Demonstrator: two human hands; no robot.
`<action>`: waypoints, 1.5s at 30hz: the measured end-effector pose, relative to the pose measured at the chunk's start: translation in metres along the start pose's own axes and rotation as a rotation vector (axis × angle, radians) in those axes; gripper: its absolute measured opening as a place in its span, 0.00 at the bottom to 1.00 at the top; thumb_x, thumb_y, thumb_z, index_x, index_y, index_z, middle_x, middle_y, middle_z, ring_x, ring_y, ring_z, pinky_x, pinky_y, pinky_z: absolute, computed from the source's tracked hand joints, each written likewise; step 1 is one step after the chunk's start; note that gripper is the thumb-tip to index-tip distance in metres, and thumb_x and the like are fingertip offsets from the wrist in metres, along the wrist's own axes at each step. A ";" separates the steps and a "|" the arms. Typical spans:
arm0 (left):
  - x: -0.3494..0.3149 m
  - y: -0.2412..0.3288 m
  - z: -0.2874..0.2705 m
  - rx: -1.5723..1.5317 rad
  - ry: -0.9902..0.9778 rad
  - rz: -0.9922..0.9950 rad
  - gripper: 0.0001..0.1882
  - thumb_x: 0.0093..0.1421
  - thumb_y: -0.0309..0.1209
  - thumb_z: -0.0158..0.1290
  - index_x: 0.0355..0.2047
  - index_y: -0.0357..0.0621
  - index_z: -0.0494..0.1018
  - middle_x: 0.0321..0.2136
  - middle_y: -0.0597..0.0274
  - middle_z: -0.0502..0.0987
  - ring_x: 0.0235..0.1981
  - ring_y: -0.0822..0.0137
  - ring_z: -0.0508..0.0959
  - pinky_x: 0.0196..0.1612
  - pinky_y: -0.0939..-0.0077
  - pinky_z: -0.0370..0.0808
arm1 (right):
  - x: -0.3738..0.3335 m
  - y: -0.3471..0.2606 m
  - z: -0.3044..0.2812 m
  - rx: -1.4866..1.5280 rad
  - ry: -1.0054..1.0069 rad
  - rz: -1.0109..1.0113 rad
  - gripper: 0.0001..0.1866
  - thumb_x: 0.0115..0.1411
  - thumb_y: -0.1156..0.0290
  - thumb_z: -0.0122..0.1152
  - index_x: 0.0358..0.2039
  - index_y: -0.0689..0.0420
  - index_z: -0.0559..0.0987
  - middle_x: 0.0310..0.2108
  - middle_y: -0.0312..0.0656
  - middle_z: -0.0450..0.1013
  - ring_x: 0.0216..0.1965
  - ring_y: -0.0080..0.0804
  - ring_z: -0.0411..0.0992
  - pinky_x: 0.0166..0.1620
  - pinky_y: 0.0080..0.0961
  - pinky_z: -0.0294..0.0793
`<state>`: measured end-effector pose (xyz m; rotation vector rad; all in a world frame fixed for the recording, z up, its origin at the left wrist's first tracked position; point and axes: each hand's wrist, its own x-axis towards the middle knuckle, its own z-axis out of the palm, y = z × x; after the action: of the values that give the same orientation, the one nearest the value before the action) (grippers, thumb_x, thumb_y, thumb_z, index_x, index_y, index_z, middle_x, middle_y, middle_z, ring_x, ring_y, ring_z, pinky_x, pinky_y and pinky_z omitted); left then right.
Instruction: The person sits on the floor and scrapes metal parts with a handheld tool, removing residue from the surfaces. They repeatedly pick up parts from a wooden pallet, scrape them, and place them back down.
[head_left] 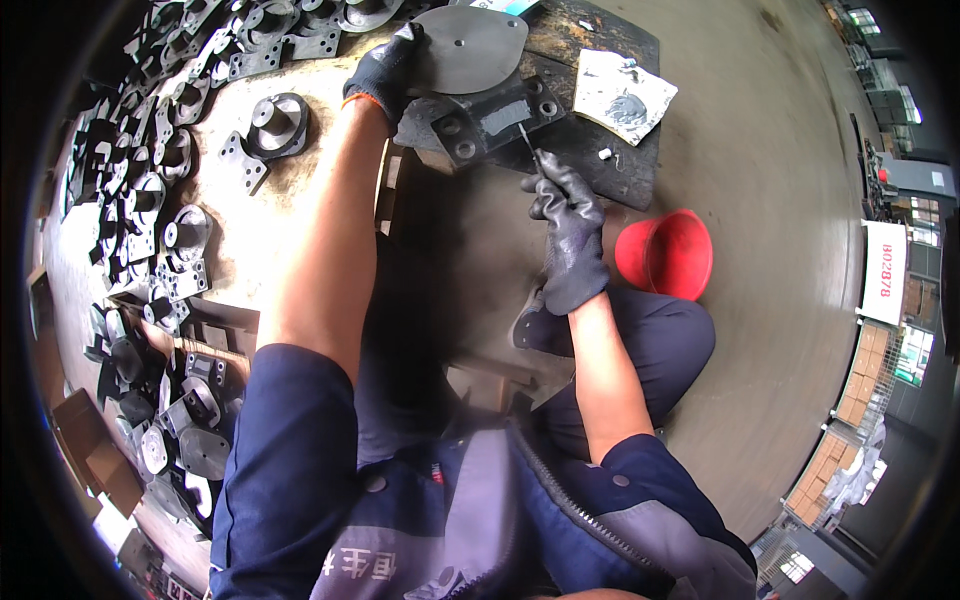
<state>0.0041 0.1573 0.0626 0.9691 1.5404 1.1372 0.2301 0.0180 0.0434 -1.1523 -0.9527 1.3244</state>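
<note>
My left hand point(388, 78), in a dark glove, is closed on the left edge of a flat grey oval metal plate point(468, 48). Right beside that plate is a dark rectangular metal block point(478, 128) with round holes near its ends and a lighter grey patch on its face. My right hand point(568, 225), gloved as well, pinches a thin stick-like tool point(527, 140). The tool's tip is at the grey patch; whether it has bristles is too small to tell. Both metal pieces are at the dark worktop point(625, 180).
A white sheet point(590, 75) with dark grey paste lies at the worktop's right, near a small white cap point(604, 154). A red bucket point(690, 250) stands beside my right knee. Several metal parts crowd the pale table point(240, 215) at left; one flanged part point(275, 125) sits apart.
</note>
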 end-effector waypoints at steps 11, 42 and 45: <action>-0.001 0.001 0.000 -0.268 -0.044 -0.059 0.18 0.58 0.50 0.47 0.23 0.52 0.70 0.16 0.73 0.66 0.16 0.77 0.62 0.18 0.81 0.56 | 0.011 0.004 -0.002 0.025 0.101 0.002 0.19 0.52 0.83 0.49 0.47 0.62 0.73 0.36 0.41 0.72 0.30 0.18 0.67 0.27 0.10 0.61; 0.003 -0.002 -0.002 -0.167 -0.008 -0.062 0.17 0.57 0.47 0.49 0.30 0.47 0.73 0.21 0.73 0.69 0.23 0.77 0.66 0.26 0.83 0.62 | 0.014 -0.005 0.002 0.011 -0.013 0.048 0.16 0.57 0.74 0.54 0.47 0.58 0.73 0.34 0.36 0.72 0.25 0.14 0.63 0.28 0.11 0.62; 0.001 -0.001 -0.001 -0.247 -0.014 -0.074 0.16 0.57 0.47 0.49 0.29 0.47 0.73 0.21 0.73 0.68 0.22 0.77 0.65 0.25 0.82 0.62 | 0.017 0.002 0.002 -0.038 0.065 0.024 0.20 0.55 0.81 0.50 0.50 0.58 0.71 0.39 0.38 0.72 0.32 0.18 0.67 0.30 0.12 0.64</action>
<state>0.0025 0.1577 0.0614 0.7464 1.3752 1.2316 0.2288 0.0347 0.0399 -1.2318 -0.9235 1.2851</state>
